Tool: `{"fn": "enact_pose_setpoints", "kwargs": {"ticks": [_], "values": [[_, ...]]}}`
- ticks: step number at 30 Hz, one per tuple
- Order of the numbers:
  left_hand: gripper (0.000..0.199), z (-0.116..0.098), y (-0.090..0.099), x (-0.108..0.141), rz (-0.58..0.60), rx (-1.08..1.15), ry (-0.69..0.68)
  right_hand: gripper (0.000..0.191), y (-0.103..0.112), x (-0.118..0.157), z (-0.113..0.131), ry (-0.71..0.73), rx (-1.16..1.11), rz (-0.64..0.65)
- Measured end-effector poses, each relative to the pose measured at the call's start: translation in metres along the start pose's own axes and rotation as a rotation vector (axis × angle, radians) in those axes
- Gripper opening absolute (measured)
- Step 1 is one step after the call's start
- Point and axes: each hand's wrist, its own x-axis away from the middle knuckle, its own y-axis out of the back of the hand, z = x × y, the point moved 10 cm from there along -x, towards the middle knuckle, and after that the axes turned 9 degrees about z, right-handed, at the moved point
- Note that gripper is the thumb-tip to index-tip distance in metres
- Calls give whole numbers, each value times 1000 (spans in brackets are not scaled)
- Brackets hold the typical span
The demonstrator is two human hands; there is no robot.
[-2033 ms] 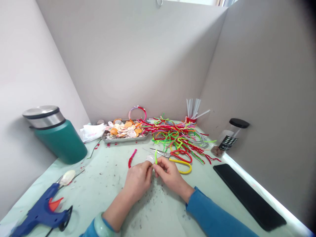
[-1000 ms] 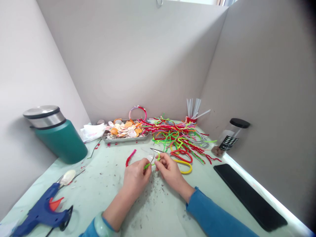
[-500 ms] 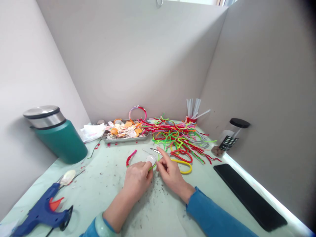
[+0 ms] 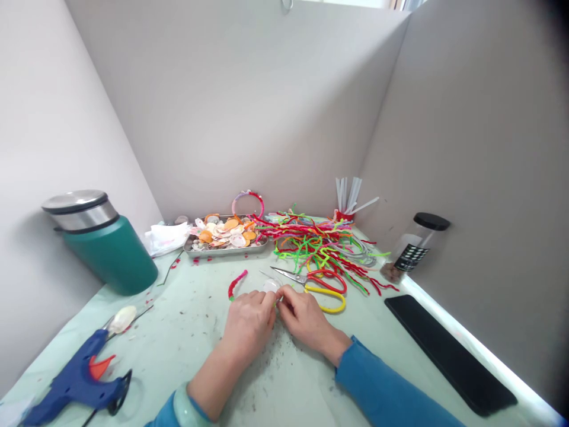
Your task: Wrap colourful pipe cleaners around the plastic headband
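My left hand [image 4: 249, 317] is closed round a wire wrapped in fuzzy pipe cleaner, palm down over the table. The wrapped wire's red and pink end [image 4: 237, 283] sticks out past the knuckles, with a bit of green at its base. Touching the left fingertips, my right hand [image 4: 306, 314] pinches at the green pipe cleaner, mostly hidden by the fingers. Just beyond both hands shows a whitish round piece [image 4: 270, 285], partly covered. Scissors [image 4: 311, 279] with one red and one yellow handle lie beside my right hand, blades pointing left.
Behind are a metal tray [image 4: 226, 252] of shells, a pink ring [image 4: 262, 204] and a heap of coloured pipe cleaners [image 4: 320, 243]. A blue glue gun [image 4: 73, 379] and green bottle [image 4: 106, 249] stand left. A jar [image 4: 411, 249] and black slab [image 4: 448, 356] are right.
My right index finger, stretched out before over the scissor blades, has curled down into a pinch against my left fingertips. The scissor blades now show fully. My left hand has barely moved.
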Motion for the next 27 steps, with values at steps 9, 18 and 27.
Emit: {"fn": "enact_pose_setpoints", "kwargs": {"ticks": [9, 18, 27], "values": [[15, -6, 2, 0, -2, -13, -66, 20, -4, -2, -1, -29, 0, 96], [13, -11, -4, 0, 15, -15, -117, 20, -8, -1, 1, -22, 129, 141], [11, -6, 3, 1, -45, 11, -90, 39, -10, 0, 2, -53, -42, 182]]}}
